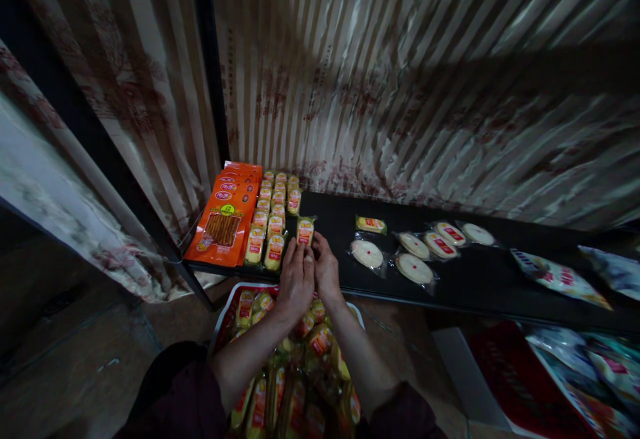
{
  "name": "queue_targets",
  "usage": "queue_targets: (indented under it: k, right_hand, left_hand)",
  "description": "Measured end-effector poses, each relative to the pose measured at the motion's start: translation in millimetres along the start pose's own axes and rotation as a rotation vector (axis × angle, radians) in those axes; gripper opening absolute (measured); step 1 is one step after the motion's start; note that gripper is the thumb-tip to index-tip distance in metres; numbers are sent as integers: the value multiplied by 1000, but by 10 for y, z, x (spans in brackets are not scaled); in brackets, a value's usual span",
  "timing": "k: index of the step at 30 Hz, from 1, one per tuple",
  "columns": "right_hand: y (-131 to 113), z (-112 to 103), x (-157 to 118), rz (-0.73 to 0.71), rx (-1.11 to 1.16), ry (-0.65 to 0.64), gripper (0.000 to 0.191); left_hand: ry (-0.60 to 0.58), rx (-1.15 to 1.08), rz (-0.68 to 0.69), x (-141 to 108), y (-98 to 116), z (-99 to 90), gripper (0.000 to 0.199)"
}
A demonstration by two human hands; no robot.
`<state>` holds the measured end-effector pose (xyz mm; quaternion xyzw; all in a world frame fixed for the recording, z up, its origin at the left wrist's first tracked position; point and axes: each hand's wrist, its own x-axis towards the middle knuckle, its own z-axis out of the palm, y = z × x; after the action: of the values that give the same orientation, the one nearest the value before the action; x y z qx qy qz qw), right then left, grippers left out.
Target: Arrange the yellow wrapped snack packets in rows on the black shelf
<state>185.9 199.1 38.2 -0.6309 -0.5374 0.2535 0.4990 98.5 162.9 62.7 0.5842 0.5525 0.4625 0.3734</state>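
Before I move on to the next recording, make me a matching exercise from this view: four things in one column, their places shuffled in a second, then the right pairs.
Things
1. Orange packets
2. White-rimmed basket
3. Round white discs
4. Left hand and right hand

Places
A. On the black shelf, to the right of the hands
B. At the near end of a yellow packet
C. At the shelf's left end
D. In front of the shelf, holding many yellow packets

Pairs: 1-C; 2-D; 3-A; 4-B
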Motion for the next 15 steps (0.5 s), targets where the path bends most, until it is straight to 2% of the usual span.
queue_targets:
  k: [5, 10, 15]
  right_hand:
    - [25, 58, 134, 0, 22, -31, 41]
    - [34, 112, 244, -42, 52, -5, 40]
    - [42, 133, 378, -90, 99, -50, 40]
  left_hand:
    - [21, 21, 31, 132, -16, 43, 48]
    - [48, 21, 42, 244, -19, 105, 49]
    - [66, 13, 57, 378, -10, 154, 49]
